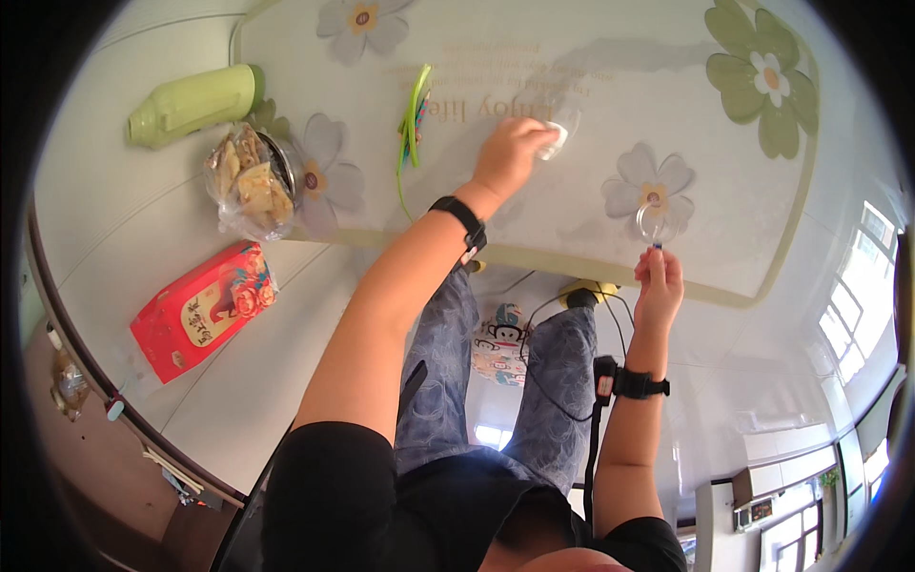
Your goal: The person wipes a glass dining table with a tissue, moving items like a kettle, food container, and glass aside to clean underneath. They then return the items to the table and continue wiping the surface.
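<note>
My left hand (509, 154) pinches a crumpled white tissue or cloth (553, 141) over the printed mat (500, 204); a faint clear, rounded shape shows beside it, too indistinct to name. Further right, my right hand (659, 277) grips the short stem of a small clear round thing (657, 223), possibly a magnifying glass, near the mat's front edge. A bright green strand-like bundle (410, 129) lies on the mat left of my left hand, with a patterned, pencil-like stick (423, 114) against it.
At the left lie a light green bottle (193, 106), a clear bag of flat bread-like pieces (254, 187) against a round metal container (286, 161), and a red printed package (207, 311). A black cable (565, 411) loops between my legs and right wrist. Yellow footwear (586, 292) shows below.
</note>
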The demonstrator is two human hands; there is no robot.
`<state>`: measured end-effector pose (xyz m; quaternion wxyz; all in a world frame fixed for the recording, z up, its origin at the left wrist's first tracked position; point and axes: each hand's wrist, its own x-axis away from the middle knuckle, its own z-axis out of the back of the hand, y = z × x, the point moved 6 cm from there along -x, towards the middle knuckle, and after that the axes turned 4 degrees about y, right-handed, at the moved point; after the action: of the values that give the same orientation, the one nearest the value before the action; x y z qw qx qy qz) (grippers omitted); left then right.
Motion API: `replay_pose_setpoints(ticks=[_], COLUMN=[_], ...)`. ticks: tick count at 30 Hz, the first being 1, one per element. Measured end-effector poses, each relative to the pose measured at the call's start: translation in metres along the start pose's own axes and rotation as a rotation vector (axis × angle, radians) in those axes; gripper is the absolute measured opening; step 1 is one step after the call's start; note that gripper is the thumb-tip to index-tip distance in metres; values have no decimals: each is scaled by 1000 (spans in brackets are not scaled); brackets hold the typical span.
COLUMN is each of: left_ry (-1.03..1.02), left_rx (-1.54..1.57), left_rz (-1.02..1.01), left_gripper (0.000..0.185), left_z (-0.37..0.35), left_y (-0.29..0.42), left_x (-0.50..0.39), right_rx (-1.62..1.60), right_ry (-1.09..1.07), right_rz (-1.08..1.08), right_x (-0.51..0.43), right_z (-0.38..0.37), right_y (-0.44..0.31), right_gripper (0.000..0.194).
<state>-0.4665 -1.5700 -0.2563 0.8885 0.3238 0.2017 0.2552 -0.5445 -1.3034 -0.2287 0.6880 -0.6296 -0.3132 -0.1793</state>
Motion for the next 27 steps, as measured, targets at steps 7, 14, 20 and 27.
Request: replay_pose_setpoints(ticks=[7,14,20,27], left_ry=[296,63,367,259], left_rx=[-208,-62,-286,-51], left_rz=[40,31,228,136], left_gripper=[20,21,27,24], left_z=[18,-4,25,-63], left_y=[-28,25,-7,65], left_x=[-64,31,42,-13], right_rx=[58,3,145,185], right_ry=[-29,-105,-101,-132], right_rz=[48,60,125,114], right_x=[11,-9,-63,-96], right_z=[21,25,57,71], right_y=[6,3,-8,-27], right_gripper=[13,12,13,22])
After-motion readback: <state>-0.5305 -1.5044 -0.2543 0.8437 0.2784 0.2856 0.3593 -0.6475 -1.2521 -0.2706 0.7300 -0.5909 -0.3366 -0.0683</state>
